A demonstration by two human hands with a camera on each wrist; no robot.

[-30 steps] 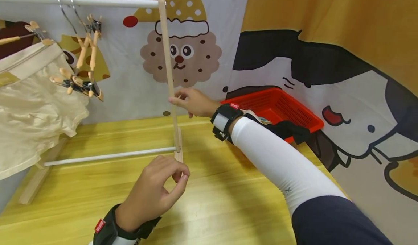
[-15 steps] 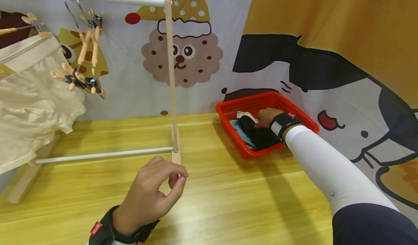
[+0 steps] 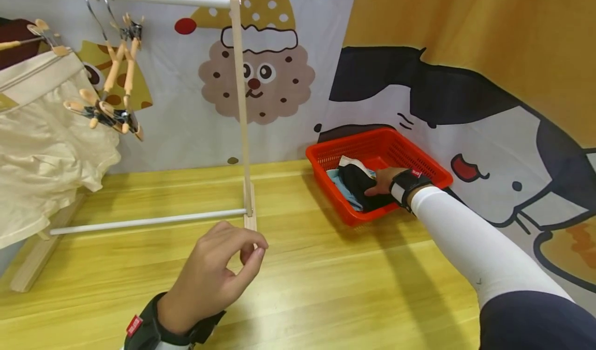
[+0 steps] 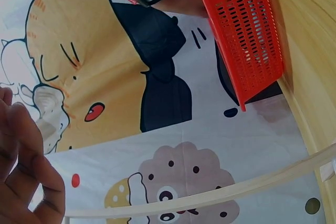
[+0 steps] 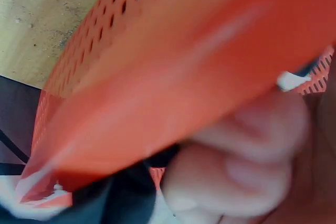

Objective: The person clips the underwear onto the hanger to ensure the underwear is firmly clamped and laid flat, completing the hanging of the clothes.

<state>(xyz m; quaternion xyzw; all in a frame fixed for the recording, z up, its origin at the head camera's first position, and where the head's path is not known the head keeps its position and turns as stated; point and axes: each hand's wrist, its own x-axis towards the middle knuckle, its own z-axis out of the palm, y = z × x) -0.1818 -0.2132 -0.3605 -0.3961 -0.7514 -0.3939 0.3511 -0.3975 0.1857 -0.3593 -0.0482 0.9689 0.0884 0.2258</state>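
Head view: right hand [image 3: 383, 180] reaches into the red basket [image 3: 419, 159] on the wooden table [image 3: 326, 288], fingers curled onto a black garment [image 3: 360, 184] lying there beside light blue cloth [image 3: 342, 187]; left hand [image 3: 214, 277] hovers over the table near the rack post [image 3: 238, 106], fingers loosely curled, holding nothing. Left wrist view: basket [image 4: 247, 30] beside the printed backdrop [image 4: 94, 77]; curled fingers [image 4: 26, 171] empty. Right wrist view: blurred fingers [image 5: 236, 177] bent against dark fabric [image 5: 121, 198] under the basket wall [image 5: 184, 66].
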